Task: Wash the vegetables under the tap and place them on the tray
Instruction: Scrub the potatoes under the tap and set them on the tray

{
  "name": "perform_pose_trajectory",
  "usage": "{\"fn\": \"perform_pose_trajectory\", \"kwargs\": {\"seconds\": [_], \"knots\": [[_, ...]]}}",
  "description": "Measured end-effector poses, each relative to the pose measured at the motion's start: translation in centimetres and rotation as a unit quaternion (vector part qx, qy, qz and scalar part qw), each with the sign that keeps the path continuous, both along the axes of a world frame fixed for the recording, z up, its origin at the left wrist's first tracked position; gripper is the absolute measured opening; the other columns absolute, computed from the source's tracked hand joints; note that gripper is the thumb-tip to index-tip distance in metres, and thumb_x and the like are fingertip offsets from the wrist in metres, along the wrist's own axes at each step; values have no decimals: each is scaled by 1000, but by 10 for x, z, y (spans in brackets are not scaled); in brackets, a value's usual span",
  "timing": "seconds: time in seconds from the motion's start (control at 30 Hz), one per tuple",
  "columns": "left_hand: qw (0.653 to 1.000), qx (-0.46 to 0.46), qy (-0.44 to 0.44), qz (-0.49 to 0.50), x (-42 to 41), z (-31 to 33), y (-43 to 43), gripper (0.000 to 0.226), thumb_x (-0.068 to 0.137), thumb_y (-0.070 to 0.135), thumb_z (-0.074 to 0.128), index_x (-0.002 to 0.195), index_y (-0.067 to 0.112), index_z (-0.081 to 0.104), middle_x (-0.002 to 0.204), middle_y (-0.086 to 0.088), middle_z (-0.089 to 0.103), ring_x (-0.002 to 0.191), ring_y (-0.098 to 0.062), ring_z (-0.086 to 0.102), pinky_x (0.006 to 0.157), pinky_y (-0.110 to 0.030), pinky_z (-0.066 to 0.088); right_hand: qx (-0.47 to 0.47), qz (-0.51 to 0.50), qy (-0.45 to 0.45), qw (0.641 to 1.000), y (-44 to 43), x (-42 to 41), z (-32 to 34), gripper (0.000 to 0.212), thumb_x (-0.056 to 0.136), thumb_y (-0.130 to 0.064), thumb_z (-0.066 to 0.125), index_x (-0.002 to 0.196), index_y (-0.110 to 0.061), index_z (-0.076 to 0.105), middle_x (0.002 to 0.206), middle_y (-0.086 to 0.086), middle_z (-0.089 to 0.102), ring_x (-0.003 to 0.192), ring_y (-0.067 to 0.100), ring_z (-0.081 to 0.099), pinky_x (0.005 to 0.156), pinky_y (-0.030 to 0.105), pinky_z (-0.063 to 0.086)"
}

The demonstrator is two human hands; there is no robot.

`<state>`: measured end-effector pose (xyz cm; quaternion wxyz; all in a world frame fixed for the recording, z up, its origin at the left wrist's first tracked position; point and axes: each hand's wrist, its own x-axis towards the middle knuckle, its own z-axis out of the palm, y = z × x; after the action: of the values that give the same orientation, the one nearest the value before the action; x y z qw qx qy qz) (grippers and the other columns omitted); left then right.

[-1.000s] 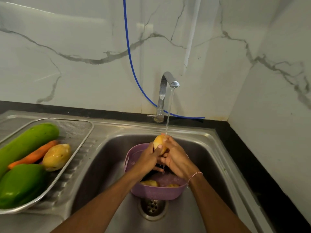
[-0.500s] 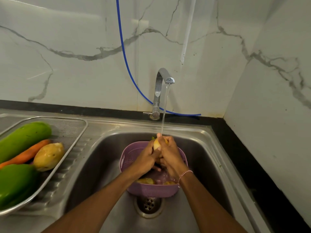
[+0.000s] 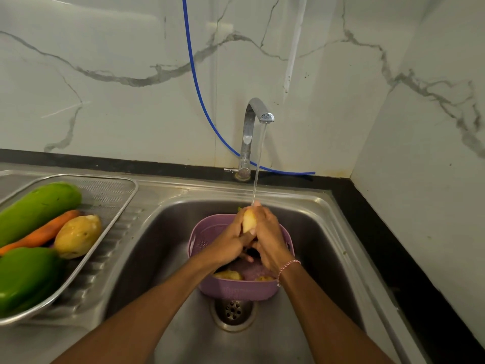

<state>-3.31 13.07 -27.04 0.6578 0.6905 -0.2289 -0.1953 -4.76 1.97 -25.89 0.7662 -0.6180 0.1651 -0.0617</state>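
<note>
Potato: a pale yellow potato [image 3: 248, 221] is held upright under the water stream [image 3: 258, 166], above the far part of the purple basket [image 3: 236, 291].
Hands: the left hand [image 3: 231, 243] and the right hand [image 3: 267, 237] both curl round the potato, clasped together; a bracelet [image 3: 287, 267] sits on the right wrist.
Basket: it stands in the sink [image 3: 162, 232], its near wall over the drain [image 3: 233, 311]; two more potatoes [image 3: 227, 275] lie in it beneath the forearms.
Tap: the tap [image 3: 249, 135] rises at the back rim of the sink, running.
Tray: the metal tray [image 3: 110, 200] lies on the drainboard to the left, holding a long green gourd [image 3: 36, 208], a carrot [image 3: 42, 233], a washed potato [image 3: 77, 240] and a green pepper [image 3: 23, 277], packed close together.
Open room: the tray's far right corner is bare mesh.
Edges: the sink's left rim lies between basket and tray; a black bench [image 3: 380, 245] strip and a marble wall close the right side; a blue hose [image 3: 199, 88] hangs down the back wall behind the tap.
</note>
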Motion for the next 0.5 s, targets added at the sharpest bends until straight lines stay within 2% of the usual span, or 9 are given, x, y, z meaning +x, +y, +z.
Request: {"fn": "perform_pose_trajectory", "kwargs": {"seconds": [0.07,0.13,0.2,0.27,0.37,0.43,0.5], "knots": [[1000,8,-13,4,-3,-2,-3,45,111,25,39,152,37,25,131,-5,61,108,-22,70,72,-27,60,25,21,17,999,-4,-1,0,24,109,-49,48,117,-32,62,117,9,71,107,24,71,86,44,64],[999,3,-3,44,-2,-3,-2,37,112,30,34,149,35,30,123,-6,63,99,-20,71,68,-28,61,107,71,16,992,-6,-1,3,25,112,-37,45,125,-24,61,125,16,69,110,28,72,81,44,64],[993,-8,20,113,1,-2,1,35,112,33,32,145,27,44,111,-7,68,87,-18,72,66,-31,62,169,118,9,978,-8,0,5,28,113,-22,44,137,-19,57,137,22,64,121,35,68,81,43,65],[980,-22,39,195,5,1,7,39,113,34,33,131,12,59,98,-16,70,81,-23,70,68,-37,60,196,163,6,967,-8,1,7,38,110,-12,49,146,-21,53,144,23,60,127,39,65,89,49,64],[970,-48,72,226,8,3,13,46,112,39,36,114,4,66,105,-33,68,93,-39,70,87,-56,58,150,208,3,967,-8,0,8,44,107,-16,56,148,-31,54,141,20,63,119,41,70,91,56,62],[971,-40,100,214,7,5,13,45,112,40,35,116,7,66,112,-31,68,100,-40,71,91,-55,57,74,200,13,977,-8,-2,8,39,106,-29,59,144,-37,57,127,17,72,102,35,77,84,50,66],[974,-31,123,188,7,7,12,41,112,39,35,125,11,62,112,-29,70,96,-34,71,89,-49,59,12,160,13,987,-9,0,6,39,105,-37,60,144,-34,58,109,14,75,80,23,75,73,37,67]]}}
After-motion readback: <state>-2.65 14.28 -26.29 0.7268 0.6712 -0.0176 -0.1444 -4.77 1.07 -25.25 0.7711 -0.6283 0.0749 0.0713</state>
